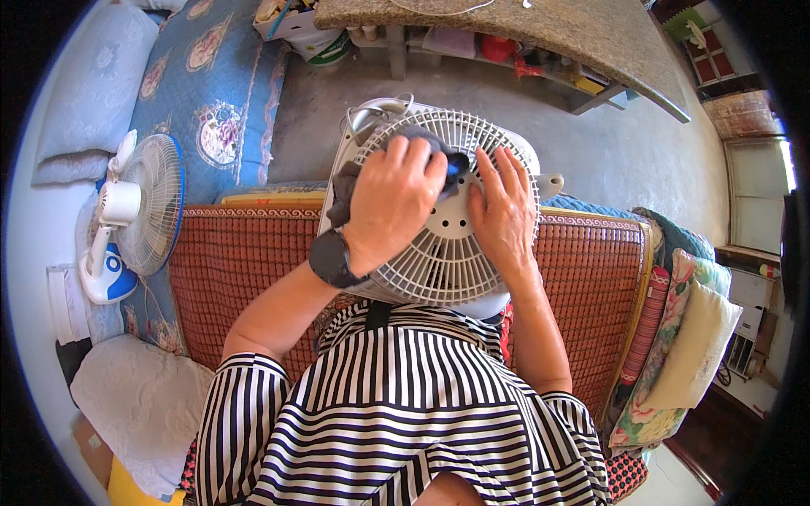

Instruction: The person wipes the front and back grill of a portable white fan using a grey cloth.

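A round white plastic fan grille [443, 278] lies in front of my body, on a white plastic fan housing [531, 148]. My left hand [398, 196], with a black watch on the wrist, presses a dark grey cloth [345, 190] against the upper left of the grille; the cloth bunches out on both sides of the fingers. Beside the grille's hub [450, 221] my right hand [506, 209] rests with spread fingers on the right-hand ribs, holding nothing. A blue and black spot shows at the cloth's right end; I cannot tell what it is.
A white and blue table fan [120, 202] stands at the left on a blue flowered bed cover [171, 120]. A brown beaded mat [582, 284] spreads on both sides of me. Folded pillows [690, 348] lie at the right. Beyond stands a stone-topped table [569, 44].
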`<state>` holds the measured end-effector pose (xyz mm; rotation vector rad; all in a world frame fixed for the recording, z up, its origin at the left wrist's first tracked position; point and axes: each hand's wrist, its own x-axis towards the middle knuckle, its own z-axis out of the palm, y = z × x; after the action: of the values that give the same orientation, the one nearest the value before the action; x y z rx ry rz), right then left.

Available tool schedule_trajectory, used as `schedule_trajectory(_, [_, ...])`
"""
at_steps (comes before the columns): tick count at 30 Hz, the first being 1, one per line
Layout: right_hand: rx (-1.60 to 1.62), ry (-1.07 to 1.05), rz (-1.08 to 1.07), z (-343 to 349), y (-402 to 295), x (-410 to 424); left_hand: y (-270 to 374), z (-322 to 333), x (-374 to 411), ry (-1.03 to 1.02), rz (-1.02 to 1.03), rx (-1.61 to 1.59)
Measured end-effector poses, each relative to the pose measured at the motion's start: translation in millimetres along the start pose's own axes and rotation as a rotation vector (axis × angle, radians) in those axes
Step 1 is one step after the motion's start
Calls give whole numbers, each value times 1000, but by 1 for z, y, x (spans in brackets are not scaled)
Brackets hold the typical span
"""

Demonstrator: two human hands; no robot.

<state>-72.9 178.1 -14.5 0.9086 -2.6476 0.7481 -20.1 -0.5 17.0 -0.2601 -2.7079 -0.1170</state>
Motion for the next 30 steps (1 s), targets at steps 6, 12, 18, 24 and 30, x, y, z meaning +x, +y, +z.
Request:
schedule_trajectory(6, [-32, -84, -52, 2, 3, 4, -29, 26, 37, 54, -122, 51])
schedule_trajectory(12, [-53, -69, -40, 2, 4, -1, -13, 25, 35, 13, -68, 205])
schedule_trajectory(18, [-39, -67, -57, 2, 3, -1, 15, -2, 0, -66, -65, 126])
schedule_trajectory(24, [-34, -64, -64, 0, 2, 1, -16, 3, 8, 25, -120, 0])
schedule_trajectory(30, [-35, -64, -52, 3, 2, 3, -40, 22, 26, -11, -189, 178])
